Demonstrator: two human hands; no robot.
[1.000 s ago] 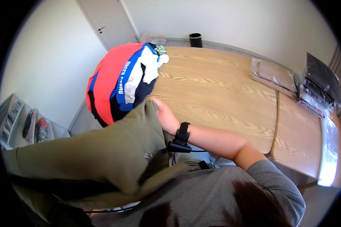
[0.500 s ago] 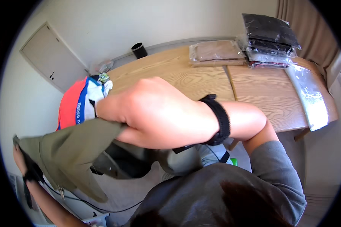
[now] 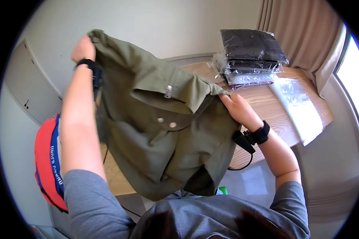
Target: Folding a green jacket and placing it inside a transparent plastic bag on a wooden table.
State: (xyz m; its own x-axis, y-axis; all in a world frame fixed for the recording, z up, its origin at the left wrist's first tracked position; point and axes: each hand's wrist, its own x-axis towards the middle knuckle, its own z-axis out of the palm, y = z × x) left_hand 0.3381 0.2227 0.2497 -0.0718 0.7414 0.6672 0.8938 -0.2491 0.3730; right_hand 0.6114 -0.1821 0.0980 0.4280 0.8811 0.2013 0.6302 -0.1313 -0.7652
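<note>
An olive green jacket [image 3: 147, 147] hangs spread out between my hands, above the near part of the table. It has a metal zip pull at its upper part and two round snaps below that. My left hand [image 3: 84, 49] is closed on its upper left corner, raised high. Lower down, my right hand [image 3: 240, 109] pinches the upper right edge, thumb on the cloth. Each wrist wears a black strap with a small black device. The jacket covers much of the tabletop.
On the wooden table [image 3: 253, 101], dark folded garments in clear bags [image 3: 251, 46] form a stack at the back right. A clear plastic bag [image 3: 301, 115] lies flat near the right edge. A red and blue bag [image 3: 46, 155] is at left; a beige curtain [image 3: 295, 36] hangs behind.
The jacket has been lifted from low left and spread out in front of me. My left hand has risen from the lower left; my right hand has moved right, to the jacket's other side.
</note>
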